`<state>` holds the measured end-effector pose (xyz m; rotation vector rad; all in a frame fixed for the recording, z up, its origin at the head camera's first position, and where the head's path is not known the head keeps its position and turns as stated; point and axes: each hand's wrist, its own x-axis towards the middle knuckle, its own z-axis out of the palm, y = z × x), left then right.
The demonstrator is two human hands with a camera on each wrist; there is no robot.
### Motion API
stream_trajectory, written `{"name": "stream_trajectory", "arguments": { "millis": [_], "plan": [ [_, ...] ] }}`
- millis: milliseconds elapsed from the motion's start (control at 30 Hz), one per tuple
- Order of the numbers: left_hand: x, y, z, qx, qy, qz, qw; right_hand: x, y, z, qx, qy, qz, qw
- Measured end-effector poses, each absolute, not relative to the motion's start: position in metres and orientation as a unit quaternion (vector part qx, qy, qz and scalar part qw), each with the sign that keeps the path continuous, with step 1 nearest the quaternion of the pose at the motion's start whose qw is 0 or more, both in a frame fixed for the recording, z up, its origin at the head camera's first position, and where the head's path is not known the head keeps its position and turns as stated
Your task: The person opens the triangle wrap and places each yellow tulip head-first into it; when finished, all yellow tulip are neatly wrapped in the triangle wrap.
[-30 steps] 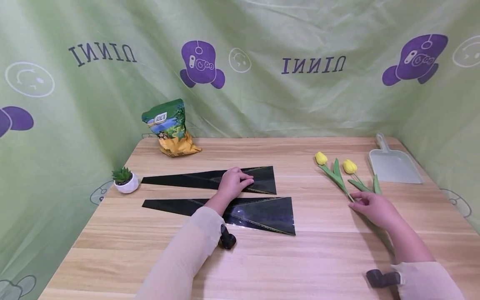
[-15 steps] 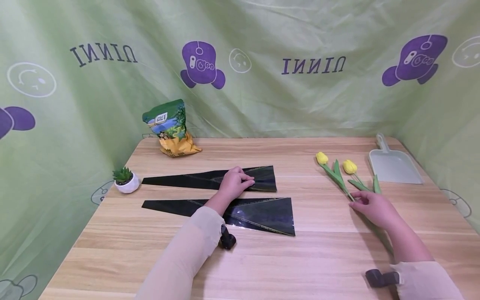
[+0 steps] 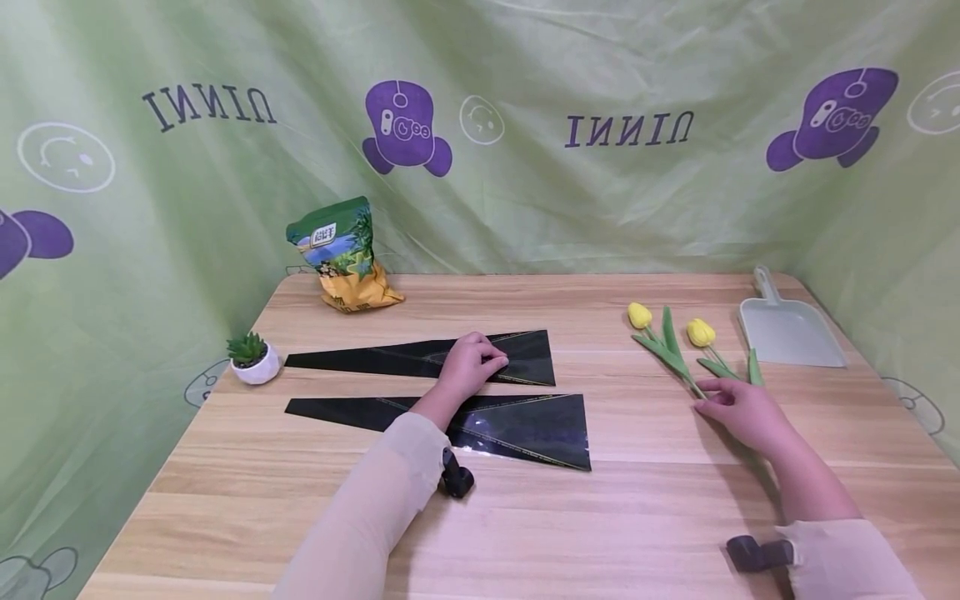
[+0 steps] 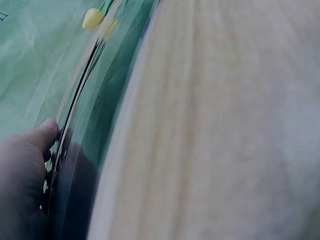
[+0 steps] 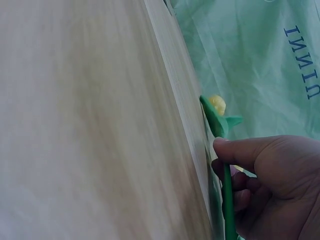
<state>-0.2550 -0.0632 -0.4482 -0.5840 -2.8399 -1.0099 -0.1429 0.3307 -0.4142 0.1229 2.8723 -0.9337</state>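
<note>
Fingers of the right hand pinch a green stem, and look at the left hand: thumb to forefinger, apparently nipping film on the far black wrapper! That wrapper runs nine to three, slim tail at nine, wide end at three. Off the wide end, three o'clock from the left hand, is the gripped tulip, slanted eleven to five, bloom at eleven from the pinch. So the two axes sit askew, the right hand much the nearer to flower; whether that bloom touches wood, nobody can tell.

Now the room: patterned green curtain all round, wood-grain bench below. The near black wrapper lies flat at five from the left hand. Dustpan at the bench's two, snack bag at ten, second tulip blooming at twelve from the right hand, little potted plant at nine.
</note>
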Motion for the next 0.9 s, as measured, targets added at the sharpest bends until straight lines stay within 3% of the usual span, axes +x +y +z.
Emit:
{"name": "stream_trajectory", "arguments": {
  "millis": [567,900],
  "plan": [
    [-0.2562,-0.0618,-0.4489,-0.183,-0.93,-0.318,0.032,-0.142,0.3276,-0.4136,0.046,0.939,-0.333,0.078],
    [-0.2579,-0.0635,-0.4511,-0.186,-0.913,-0.358,0.058,-0.145,0.3234,-0.4128,0.065,0.914,-0.388,0.093]
  ]
}}
